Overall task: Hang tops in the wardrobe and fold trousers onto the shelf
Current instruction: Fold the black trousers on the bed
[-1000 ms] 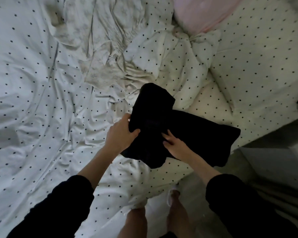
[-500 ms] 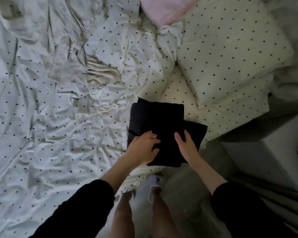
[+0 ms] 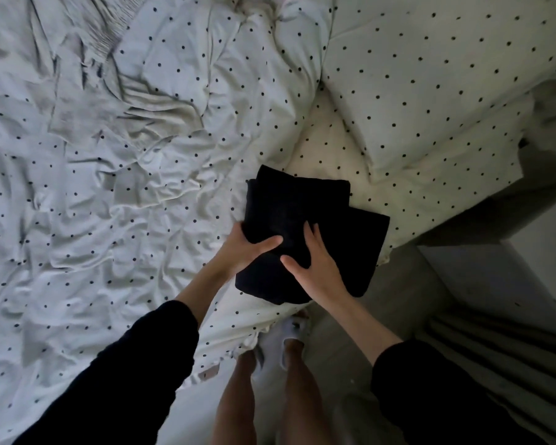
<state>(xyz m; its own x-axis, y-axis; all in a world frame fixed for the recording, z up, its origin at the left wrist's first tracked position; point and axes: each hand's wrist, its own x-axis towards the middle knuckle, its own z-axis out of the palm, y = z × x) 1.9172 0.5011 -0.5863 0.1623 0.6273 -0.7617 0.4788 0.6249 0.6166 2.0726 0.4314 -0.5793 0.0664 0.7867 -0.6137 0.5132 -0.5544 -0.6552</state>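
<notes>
Folded black trousers ready to lift off the bed

The folded black trousers (image 3: 302, 216) lie at the near edge of the dotted bedsheet (image 3: 126, 194), under both hands. The left hand (image 3: 247, 248) grips the bundle's left edge, thumb on top and fingers tucked out of sight beneath. The right hand (image 3: 315, 268) rests flat on top, fingers spread and pressing. To do this well, I judge the right hand should slide under the loose layer jutting out beyond it, so both hands carry the stack level and the fold holds on its way to the shelf
</notes>
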